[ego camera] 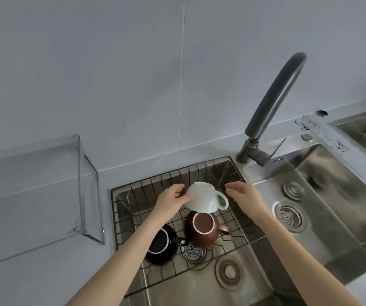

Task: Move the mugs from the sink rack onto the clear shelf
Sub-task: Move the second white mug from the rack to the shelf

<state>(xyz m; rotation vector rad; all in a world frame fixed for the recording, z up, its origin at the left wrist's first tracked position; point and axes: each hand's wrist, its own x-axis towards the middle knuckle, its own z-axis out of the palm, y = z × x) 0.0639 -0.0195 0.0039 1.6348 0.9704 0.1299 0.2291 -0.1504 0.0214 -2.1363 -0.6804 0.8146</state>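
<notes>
In the middle of the frame we see the left hand (171,200) closed in a grip on a white mug (205,198), fingers and thumb pinching its rim side; the mug is plain, glossy, wide-mouthed and tilted, base pointing up and left, with its loop handle facing right. The right hand (245,195) hovers just beside that handle with its grip loosely open, fingers curled and holding nothing. Directly below the white mug, a brown mug (201,228) with a pale rim stands upright in the black wire sink rack (133,217), its handle to the right. At lower left of it a black mug (161,246) with a thin white rim sits in the same rack, partly hidden by the left forearm. The rack rests in the left basin of the steel sink (332,195). A dark curved faucet (274,102) rises at upper right. The clear shelf (45,173) stands on the grey desk (34,283) at left.
</notes>
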